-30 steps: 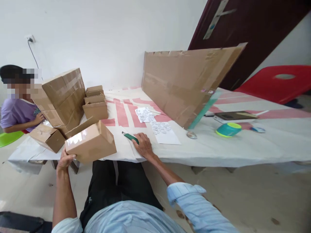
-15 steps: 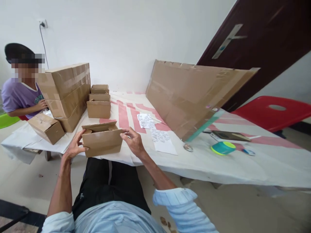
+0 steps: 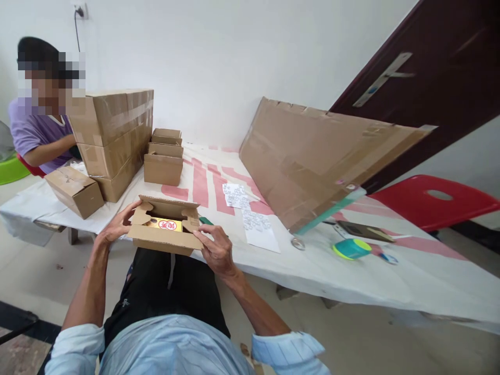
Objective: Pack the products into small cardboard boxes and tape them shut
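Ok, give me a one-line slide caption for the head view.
Left hand and right hand hold an open brown rectangular cardboard box, a yellow, red-printed pack showing inside.

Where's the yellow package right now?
In the head view, left of centre, the yellow package sits inside the open box between the left hand and right hand.

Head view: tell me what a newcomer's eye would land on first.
First, the open box at the near edge of the table, with the left hand and the right hand on it and a yellow packet with a round red mark inside. Next, the large cardboard panel standing on the table in front of the dark door, and the red chair behind the table at the far right.
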`<action>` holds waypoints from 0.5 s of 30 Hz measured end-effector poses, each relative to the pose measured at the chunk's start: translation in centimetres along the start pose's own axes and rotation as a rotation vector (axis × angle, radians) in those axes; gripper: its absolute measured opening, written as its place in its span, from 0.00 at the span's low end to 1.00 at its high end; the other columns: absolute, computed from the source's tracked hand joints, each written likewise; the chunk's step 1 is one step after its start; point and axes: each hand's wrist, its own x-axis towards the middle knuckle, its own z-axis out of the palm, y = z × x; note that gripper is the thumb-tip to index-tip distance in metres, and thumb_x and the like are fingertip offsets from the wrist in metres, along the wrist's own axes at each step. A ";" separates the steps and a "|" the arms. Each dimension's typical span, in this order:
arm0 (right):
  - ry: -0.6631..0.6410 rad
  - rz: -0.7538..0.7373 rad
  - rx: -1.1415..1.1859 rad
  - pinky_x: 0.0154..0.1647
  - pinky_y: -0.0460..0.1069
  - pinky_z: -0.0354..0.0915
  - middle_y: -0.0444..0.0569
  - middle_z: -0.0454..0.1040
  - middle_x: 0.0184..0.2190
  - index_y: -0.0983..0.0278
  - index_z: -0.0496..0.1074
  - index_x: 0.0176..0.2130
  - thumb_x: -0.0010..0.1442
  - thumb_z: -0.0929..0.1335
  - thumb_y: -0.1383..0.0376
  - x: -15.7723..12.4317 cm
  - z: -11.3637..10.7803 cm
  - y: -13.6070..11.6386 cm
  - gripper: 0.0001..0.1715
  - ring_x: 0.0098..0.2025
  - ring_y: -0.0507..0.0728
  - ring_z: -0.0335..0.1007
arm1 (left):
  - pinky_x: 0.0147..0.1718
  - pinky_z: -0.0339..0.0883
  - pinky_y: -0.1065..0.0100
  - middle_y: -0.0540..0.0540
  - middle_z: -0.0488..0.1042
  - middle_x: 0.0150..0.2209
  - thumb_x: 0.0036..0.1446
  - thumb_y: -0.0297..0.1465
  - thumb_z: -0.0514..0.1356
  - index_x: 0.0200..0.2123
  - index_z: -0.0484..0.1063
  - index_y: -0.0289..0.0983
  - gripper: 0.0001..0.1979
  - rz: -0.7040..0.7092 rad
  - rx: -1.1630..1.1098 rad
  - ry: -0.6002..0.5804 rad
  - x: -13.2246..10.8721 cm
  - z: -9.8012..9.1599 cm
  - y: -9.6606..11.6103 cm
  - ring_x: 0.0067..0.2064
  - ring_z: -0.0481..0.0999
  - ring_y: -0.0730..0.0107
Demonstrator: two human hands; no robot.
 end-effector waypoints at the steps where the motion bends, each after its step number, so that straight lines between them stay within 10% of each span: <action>1: 0.016 -0.011 -0.004 0.48 0.59 0.76 0.54 0.79 0.47 0.52 0.81 0.57 0.69 0.63 0.74 0.0 0.1 0.2 0.27 0.48 0.61 0.75 | 0.63 0.73 0.44 0.38 0.73 0.70 0.43 0.34 0.77 0.74 0.66 0.45 0.53 0.001 -0.008 -0.010 -0.2 -0.2 -0.1 0.70 0.70 0.30; 8: -0.053 0.070 0.032 0.48 0.58 0.76 0.54 0.79 0.48 0.53 0.82 0.56 0.68 0.64 0.74 0.2 0.2 1.0 0.28 0.46 0.61 0.75 | 0.67 0.67 0.40 0.39 0.64 0.76 0.51 0.48 0.73 0.73 0.68 0.44 0.47 0.060 -0.013 0.016 -1.1 -0.1 0.0 0.77 0.57 0.26; 15: -0.273 0.124 0.202 0.56 0.61 0.77 0.52 0.82 0.48 0.55 0.84 0.52 0.68 0.61 0.73 5.6 -4.3 1.8 0.27 0.52 0.62 0.79 | 0.58 0.77 0.48 0.40 0.58 0.78 0.43 0.42 0.80 0.74 0.67 0.49 0.54 0.057 0.112 0.094 -1.7 1.5 0.1 0.77 0.57 0.27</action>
